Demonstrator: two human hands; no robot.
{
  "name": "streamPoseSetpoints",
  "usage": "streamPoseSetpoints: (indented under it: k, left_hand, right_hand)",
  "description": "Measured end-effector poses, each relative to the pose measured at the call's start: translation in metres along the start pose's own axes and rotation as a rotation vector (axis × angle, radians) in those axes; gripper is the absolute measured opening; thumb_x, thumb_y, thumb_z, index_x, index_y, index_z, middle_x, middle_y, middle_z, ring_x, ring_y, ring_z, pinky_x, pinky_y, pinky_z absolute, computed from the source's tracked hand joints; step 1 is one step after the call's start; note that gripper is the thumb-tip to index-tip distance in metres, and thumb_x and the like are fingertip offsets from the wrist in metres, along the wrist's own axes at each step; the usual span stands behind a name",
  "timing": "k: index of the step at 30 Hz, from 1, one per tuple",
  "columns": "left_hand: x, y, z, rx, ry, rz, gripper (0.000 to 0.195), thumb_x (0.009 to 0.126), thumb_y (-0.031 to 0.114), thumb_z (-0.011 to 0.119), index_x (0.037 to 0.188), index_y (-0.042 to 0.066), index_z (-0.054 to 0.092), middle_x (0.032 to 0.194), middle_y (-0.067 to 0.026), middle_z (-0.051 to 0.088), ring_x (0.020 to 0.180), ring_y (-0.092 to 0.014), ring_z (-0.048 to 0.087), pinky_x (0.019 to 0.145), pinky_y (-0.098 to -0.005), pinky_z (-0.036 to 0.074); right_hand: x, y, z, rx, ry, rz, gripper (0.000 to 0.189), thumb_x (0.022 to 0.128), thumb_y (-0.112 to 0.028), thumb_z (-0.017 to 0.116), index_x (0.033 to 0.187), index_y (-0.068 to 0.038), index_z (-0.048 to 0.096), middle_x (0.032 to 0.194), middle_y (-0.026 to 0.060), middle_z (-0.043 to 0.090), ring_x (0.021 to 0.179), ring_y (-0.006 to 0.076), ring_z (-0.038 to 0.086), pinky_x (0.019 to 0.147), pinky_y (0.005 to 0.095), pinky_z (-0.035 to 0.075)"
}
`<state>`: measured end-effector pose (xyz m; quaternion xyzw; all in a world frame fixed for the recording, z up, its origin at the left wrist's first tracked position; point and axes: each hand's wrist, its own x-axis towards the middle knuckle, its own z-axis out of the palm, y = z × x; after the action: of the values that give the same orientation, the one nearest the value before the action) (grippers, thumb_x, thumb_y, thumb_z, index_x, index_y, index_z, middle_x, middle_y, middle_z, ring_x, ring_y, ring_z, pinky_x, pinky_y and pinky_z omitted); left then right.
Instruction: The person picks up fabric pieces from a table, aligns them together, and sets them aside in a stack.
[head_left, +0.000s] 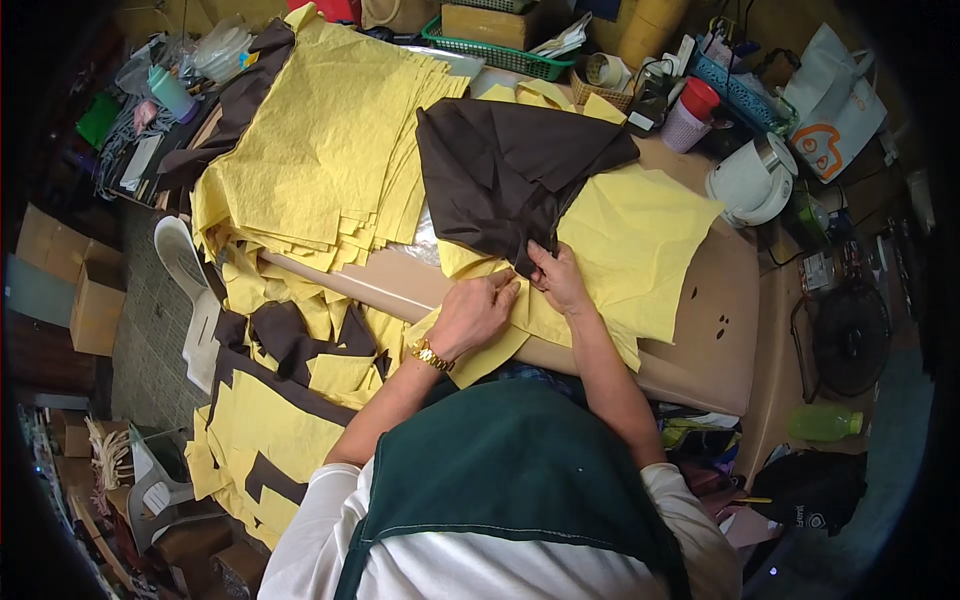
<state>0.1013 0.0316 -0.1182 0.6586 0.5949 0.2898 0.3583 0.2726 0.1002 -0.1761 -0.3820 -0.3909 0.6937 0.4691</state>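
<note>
Pinched in my right hand (561, 279) is the gathered lower corner of a dark brown cloth (502, 172), which lies folded over yellow cloth. My left hand (480, 307), with a gold watch at the wrist, is closed at the edge of a yellow fabric sheet (630, 247), just left of my right hand. Its fingertips nearly meet the dark corner, and what exactly lies between them is partly hidden. Further left on the tan tabletop (390, 281) rests a thick stack of yellow fabric pieces (300, 142), bordered by more dark cloth.
Yellow and dark scraps (300, 420) pile up left of me, beside a white plastic chair (191, 300). Along the table's back are a green basket (499, 56), a lilac cup (684, 124) and a white electric kettle (754, 180). A black fan (847, 337) stands at right.
</note>
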Motion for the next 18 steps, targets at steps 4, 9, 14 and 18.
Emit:
streamPoseSetpoints:
  k: [4,9,14,18]
  left_hand:
    - [0.008,-0.001,-0.004,0.149,-0.037,0.060,0.032,0.084,0.032,0.071,0.098,0.004,0.072,0.068,-0.0161,0.066,0.065,-0.033,0.065,0.065,-0.0419,0.050]
    - [0.004,-0.006,0.000,0.173,0.005,0.123,0.035,0.081,0.034,0.074,0.101,0.005,0.071,0.073,-0.0172,0.067,0.070,-0.035,0.067,0.067,-0.0434,0.051]
    - [0.002,-0.004,0.004,0.251,0.057,0.124,0.034,0.079,0.033,0.076,0.094,0.003,0.072,0.069,-0.0174,0.066,0.066,-0.034,0.065,0.062,-0.0417,0.051]
    - [0.004,-0.014,0.000,0.062,0.056,0.149,0.022,0.078,0.022,0.073,0.085,0.002,0.068,0.061,-0.0156,0.062,0.056,-0.025,0.062,0.056,-0.0370,0.048]
  right_hand:
    - [0.003,0.002,-0.011,0.006,-0.129,0.019,0.020,0.095,-0.028,0.068,0.092,-0.009,0.061,0.070,-0.0040,0.056,0.052,0.0033,0.046,0.044,0.0192,0.031]
    - [0.000,-0.006,-0.007,0.073,-0.150,0.094,0.018,0.095,-0.027,0.067,0.094,-0.010,0.061,0.071,-0.0038,0.057,0.053,0.0033,0.046,0.045,0.0192,0.031]
    - [0.000,-0.008,-0.010,0.249,-0.253,0.073,0.016,0.097,-0.025,0.065,0.097,-0.010,0.061,0.071,-0.0040,0.057,0.053,0.0037,0.046,0.044,0.0189,0.031]
    - [0.002,-0.006,-0.010,0.186,-0.142,0.146,0.015,0.097,-0.025,0.064,0.097,-0.010,0.061,0.071,-0.0031,0.056,0.051,0.0034,0.044,0.043,0.0187,0.030]
